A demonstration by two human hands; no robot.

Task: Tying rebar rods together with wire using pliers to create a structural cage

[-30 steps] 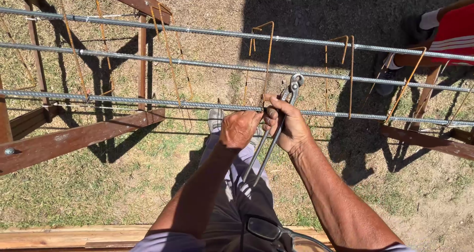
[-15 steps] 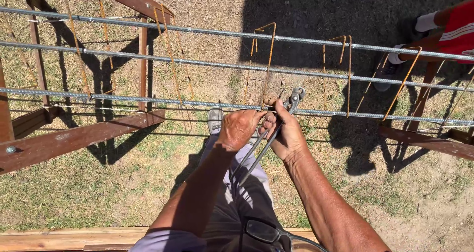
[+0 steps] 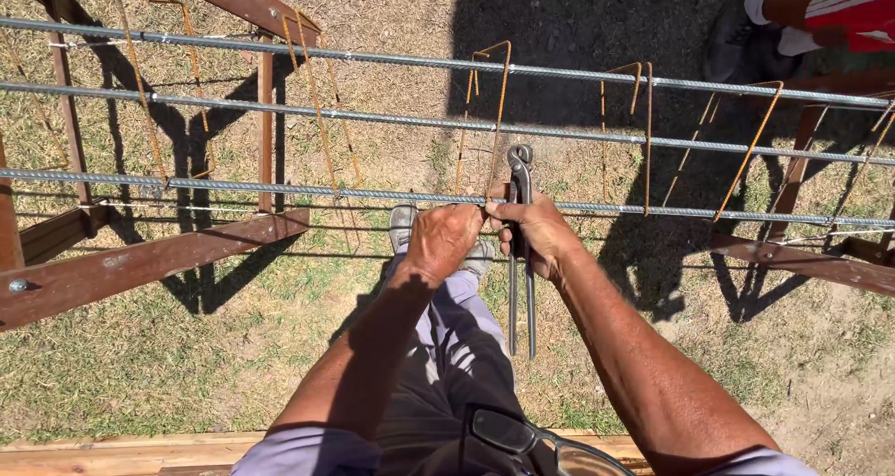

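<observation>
Head view looking down, both hands at the nearest rebar bar (image 3: 280, 189), the lowest of three long ribbed bars running left to right. Right hand (image 3: 539, 235) grasping a pair of steel nippers (image 3: 520, 243) around the upper handles, tool upright, its head just above the nearest rebar bar, long handles hanging below it. Left hand (image 3: 444, 239) clenched just left of the nippers, touching the bar; what it pinches cannot be told. Rusty stirrup (image 3: 491, 112) stands behind the bar right above the hands, another stirrup (image 3: 641, 131) further right along the bar. Brown steel trestle (image 3: 149, 262) carries the bar at the left end. Dry grass (image 3: 140, 373) under the bar. Another person's leg in a red garment (image 3: 858, 10) far beyond the bar, top right.
</observation>
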